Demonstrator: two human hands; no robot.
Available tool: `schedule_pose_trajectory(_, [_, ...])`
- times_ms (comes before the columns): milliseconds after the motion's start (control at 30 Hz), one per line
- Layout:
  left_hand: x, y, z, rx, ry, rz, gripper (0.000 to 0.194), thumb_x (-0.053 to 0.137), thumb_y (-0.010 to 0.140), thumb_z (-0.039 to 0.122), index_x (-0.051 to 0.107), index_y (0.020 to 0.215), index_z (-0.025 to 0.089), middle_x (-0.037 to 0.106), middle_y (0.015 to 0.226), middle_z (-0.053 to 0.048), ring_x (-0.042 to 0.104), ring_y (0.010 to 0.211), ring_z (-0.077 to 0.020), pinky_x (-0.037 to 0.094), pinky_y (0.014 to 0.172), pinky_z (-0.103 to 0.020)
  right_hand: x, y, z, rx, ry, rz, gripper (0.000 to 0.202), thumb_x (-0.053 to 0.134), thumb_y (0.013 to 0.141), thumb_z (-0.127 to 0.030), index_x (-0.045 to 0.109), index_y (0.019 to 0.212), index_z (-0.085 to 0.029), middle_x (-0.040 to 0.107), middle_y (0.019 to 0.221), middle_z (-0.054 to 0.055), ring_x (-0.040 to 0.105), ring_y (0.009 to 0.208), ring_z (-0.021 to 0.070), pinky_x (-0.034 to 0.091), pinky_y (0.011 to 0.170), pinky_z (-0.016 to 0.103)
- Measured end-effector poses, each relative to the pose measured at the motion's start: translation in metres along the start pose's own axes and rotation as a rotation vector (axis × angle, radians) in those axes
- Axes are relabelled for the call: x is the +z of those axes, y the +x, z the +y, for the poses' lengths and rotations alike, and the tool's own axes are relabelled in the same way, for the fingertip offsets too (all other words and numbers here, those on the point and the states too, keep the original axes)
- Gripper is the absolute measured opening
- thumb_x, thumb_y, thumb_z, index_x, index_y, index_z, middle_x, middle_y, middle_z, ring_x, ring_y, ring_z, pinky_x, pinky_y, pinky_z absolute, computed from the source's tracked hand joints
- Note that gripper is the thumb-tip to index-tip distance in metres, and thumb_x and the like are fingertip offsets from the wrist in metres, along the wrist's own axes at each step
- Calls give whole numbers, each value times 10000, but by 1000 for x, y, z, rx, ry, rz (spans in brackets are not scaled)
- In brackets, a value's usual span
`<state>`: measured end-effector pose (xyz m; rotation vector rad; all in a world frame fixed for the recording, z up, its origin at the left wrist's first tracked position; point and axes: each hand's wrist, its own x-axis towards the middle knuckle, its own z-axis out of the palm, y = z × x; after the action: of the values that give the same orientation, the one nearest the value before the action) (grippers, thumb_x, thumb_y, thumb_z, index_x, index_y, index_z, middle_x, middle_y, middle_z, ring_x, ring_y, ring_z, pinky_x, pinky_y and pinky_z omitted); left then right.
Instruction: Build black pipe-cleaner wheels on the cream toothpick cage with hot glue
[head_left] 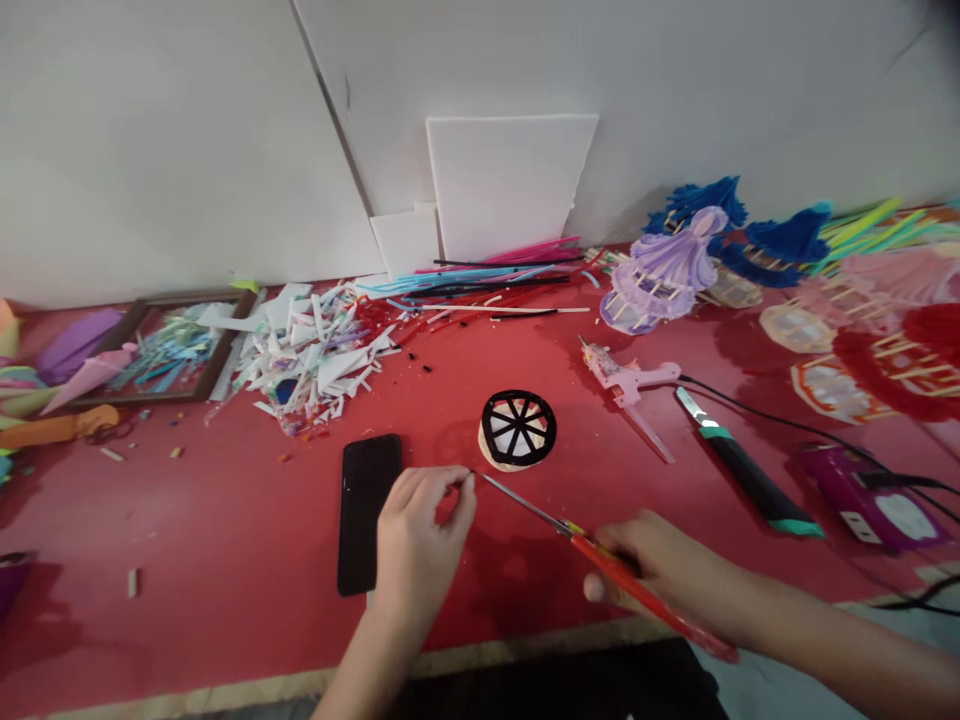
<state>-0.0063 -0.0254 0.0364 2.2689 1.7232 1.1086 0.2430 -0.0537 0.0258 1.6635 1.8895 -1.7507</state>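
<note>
My right hand (645,560) is wrapped round the handles of a pair of scissors (525,505) with red and yellow grips. Their blade tips point up and left, close to my left hand (427,510). Thumb and forefinger of that hand are pinched together on a tiny dark piece, too small to name. Just beyond the blades lies a flat disc (517,430), a black ring with black spokes over a pale base. A black phone (367,510) rests flat beside my left hand, partly covered by it.
A pink glue gun (626,380) and a green-black utility knife (742,470) lie to the right, near a purple box (870,500) with cables. Small ruffled models (667,270) stand behind. White scraps (315,350), coloured strips (487,280) and a brown frame (217,355) lie along the back.
</note>
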Motion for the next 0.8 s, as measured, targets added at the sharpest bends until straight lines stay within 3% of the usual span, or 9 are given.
schedule_pose_trajectory(67, [-7,6,-13,-23,51,0,200,510,911,257,644,776,194,718,701,-21,653,633,-159,522,612,-260,0,-3,5,-22,-23,68,456,591,774,-570,366,618,-204,316,584,-63,252,545,81,201,486,240])
schedule_pose_trajectory(267, [-17,34,-78,-62,198,-18,204,494,910,292,674,848,219,742,808,-52,665,740,-230,508,699,-345,-3,-3,27,33,-137,514,388,551,793,-576,468,688,-212,440,565,-39,403,527,114,312,508,249])
schedule_pose_trajectory(367, [-18,53,-106,-34,242,-36,246,450,898,241,694,900,212,741,865,-83,657,820,-270,484,819,-423,-7,1,34,113,-210,623,340,563,786,-548,529,759,-211,569,583,7,542,535,175,363,533,282])
schedule_pose_trajectory(433, [-17,63,-113,-13,253,-42,282,428,892,198,694,989,200,727,968,-114,642,925,-292,443,913,-479,-9,3,34,141,-278,681,286,573,771,-489,565,799,-204,617,599,30,596,547,211,372,534,293])
schedule_pose_trajectory(500, [-14,68,-109,29,230,-73,305,436,904,202,670,1101,204,687,1120,-126,607,1043,-296,413,971,-496,-11,5,30,147,-345,715,248,589,753,-433,599,838,-200,630,583,29,609,530,220,360,509,286])
schedule_pose_trajectory(600, [-8,67,-88,151,139,-214,286,505,910,244,663,1148,253,666,1181,-79,589,1081,-251,431,994,-445,-13,7,22,101,-438,721,236,616,766,-422,627,838,-197,627,560,22,607,511,212,345,476,276])
schedule_pose_trajectory(700, [-3,63,-64,305,29,-413,277,597,891,299,663,1160,316,635,1242,-27,571,1096,-203,465,978,-361,-20,11,11,-58,-543,802,179,611,808,-366,643,817,-189,664,637,43,624,538,203,364,471,276])
schedule_pose_trajectory(800, [2,62,-51,443,-79,-567,273,559,924,292,653,1180,315,550,1340,-58,504,1162,-227,453,996,-404,-29,15,-6,-196,-586,879,152,536,870,-281,660,870,-192,698,784,68,654,645,200,435,529,287])
